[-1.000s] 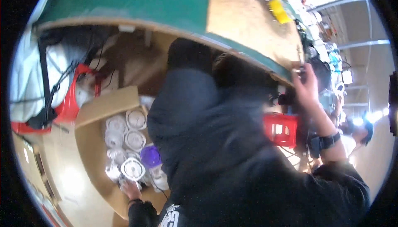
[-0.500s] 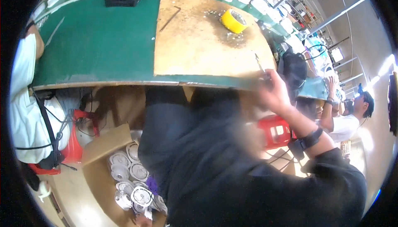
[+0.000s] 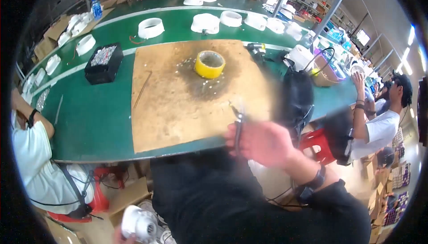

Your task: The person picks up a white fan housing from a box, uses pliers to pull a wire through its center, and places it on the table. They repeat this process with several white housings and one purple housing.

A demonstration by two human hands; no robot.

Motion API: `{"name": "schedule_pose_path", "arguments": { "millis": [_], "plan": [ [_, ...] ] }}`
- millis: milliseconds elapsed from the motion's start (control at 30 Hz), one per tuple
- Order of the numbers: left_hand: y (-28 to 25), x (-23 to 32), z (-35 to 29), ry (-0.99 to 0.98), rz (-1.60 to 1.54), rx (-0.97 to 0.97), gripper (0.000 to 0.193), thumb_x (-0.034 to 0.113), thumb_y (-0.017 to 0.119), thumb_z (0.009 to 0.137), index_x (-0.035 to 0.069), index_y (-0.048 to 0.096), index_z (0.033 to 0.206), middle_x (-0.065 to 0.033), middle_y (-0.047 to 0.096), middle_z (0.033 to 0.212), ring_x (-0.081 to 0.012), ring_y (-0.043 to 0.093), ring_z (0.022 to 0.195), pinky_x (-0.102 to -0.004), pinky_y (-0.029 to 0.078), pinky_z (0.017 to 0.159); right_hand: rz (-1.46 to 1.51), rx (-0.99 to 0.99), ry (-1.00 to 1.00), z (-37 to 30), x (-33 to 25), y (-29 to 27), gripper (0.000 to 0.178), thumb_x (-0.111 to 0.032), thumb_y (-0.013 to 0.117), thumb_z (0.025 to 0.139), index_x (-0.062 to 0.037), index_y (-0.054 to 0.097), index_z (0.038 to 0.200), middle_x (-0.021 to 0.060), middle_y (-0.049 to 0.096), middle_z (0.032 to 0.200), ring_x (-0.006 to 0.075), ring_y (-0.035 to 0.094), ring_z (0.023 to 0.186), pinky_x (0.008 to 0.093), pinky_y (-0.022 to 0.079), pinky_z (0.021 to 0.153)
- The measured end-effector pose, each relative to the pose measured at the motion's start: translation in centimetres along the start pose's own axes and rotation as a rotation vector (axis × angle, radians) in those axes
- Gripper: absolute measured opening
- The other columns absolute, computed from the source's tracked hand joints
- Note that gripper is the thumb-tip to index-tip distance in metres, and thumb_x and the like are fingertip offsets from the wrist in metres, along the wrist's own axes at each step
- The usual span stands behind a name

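Low at the left, my left hand [image 3: 126,238] is closed on a white plastic housing [image 3: 138,224] with a round ribbed end, lifted over the carton of similar parts beside my leg. Only a bit of that hand shows at the picture's edge. My right hand [image 3: 267,143], smeared by motion, is wrapped round a small pair of pliers [image 3: 239,130] with dark handles, jaws pointing away from me. It hovers over the near right part of a tan board [image 3: 165,123]. A yellow tape roll [image 3: 210,65] rests on the board's scorched, crumb-strewn area, and a thin bent metal rod [image 3: 142,90] lies to the left.
A black bin [image 3: 103,63] of small metal pieces stands left of the board on the green table [image 3: 89,123]. White rings and housings [image 3: 205,23] line the far side. A power driver [image 3: 257,50] and black bag [image 3: 298,94] are at right. Co-workers sit left, right and opposite.
My left hand has come up out of the carton with a white housing. My right hand with the pliers now appears over the board's near edge. My view has tilted up, showing more of the table.
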State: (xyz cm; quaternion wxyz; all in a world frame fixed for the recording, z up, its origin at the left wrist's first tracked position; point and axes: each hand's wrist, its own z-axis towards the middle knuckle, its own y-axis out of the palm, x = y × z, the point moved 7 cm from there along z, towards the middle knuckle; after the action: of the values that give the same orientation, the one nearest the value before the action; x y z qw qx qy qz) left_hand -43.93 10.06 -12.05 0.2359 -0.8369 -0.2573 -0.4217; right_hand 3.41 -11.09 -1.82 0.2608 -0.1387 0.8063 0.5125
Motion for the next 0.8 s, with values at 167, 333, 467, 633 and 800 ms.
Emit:
{"name": "schedule_pose_path", "arguments": {
  "millis": [167, 333, 467, 633, 800],
  "plan": [
    [-1.5, 16.0, 2.7, 0.415, 0.061, 0.257, 0.056, 0.023, 0.068, 0.084, 0.0, 0.052, 0.132, -0.0108, 0.062, 0.12, -0.0222, 0.059, 0.11, -0.0363, 0.045, 0.097, 0.074, -0.104, 0.115, 0.0, 1.2, 0.6, 0.07, -0.051, 0.047, 0.097, -0.0115, 0.03, 0.153, 0.0167, 0.045, 0.145, 0.0302, 0.045, 0.132, 0.054, 0.036, 0.109],
    [7.1, 30.6, 10.1, 0.699, -0.158, 0.095, 0.043, 0.019, 0.055, 0.093, -0.006, 0.052, 0.129, -0.0116, 0.063, 0.116, -0.0184, 0.06, 0.105, -0.0312, 0.047, 0.094, 0.059, -0.227, 0.177, 0.2, 1.5, 1.5, 0.075, -0.053, 0.046, 0.098, -0.0105, 0.024, 0.155, 0.0165, 0.045, 0.144, 0.0326, 0.045, 0.132, 0.0527, 0.037, 0.109],
    [15.6, 37.4, 17.0, 0.702, -0.073, -0.036, 0.033, 0.015, 0.055, 0.093, -0.001, 0.06, 0.121, -0.007, 0.066, 0.108, -0.0111, 0.06, 0.097, -0.0255, 0.048, 0.084, 0.04, -0.365, 0.184, 0.1, 0.9, 1.9, 0.079, -0.059, 0.039, 0.098, -0.0019, 0.026, 0.152, 0.0193, 0.051, 0.137, 0.0306, 0.052, 0.124, 0.0474, 0.044, 0.103],
    [19.7, 39.5, 20.6, 0.695, 0.007, -0.069, 0.028, 0.017, 0.058, 0.093, -0.001, 0.064, 0.114, -0.0043, 0.068, 0.095, -0.009, 0.062, 0.083, -0.0237, 0.049, 0.074, 0.272, -0.556, 0.348, 0.5, 1.8, 3.3, 0.08, -0.056, 0.039, 0.099, 0.0065, 0.029, 0.147, 0.0223, 0.055, 0.129, 0.032, 0.057, 0.118, 0.0445, 0.049, 0.098],
    [20.4, 40.0, 20.8, 0.737, 0.149, -0.029, 0.025, 0.017, 0.059, 0.094, -0.001, 0.066, 0.11, -0.0041, 0.068, 0.096, -0.0077, 0.061, 0.085, -0.0223, 0.048, 0.076, 0.441, -0.623, 0.379, 1.7, 2.4, 4.1, 0.079, -0.049, 0.039, 0.099, 0.0121, 0.025, 0.147, 0.0268, 0.051, 0.128, 0.0388, 0.054, 0.122, 0.0514, 0.04, 0.107]
  ]
}}
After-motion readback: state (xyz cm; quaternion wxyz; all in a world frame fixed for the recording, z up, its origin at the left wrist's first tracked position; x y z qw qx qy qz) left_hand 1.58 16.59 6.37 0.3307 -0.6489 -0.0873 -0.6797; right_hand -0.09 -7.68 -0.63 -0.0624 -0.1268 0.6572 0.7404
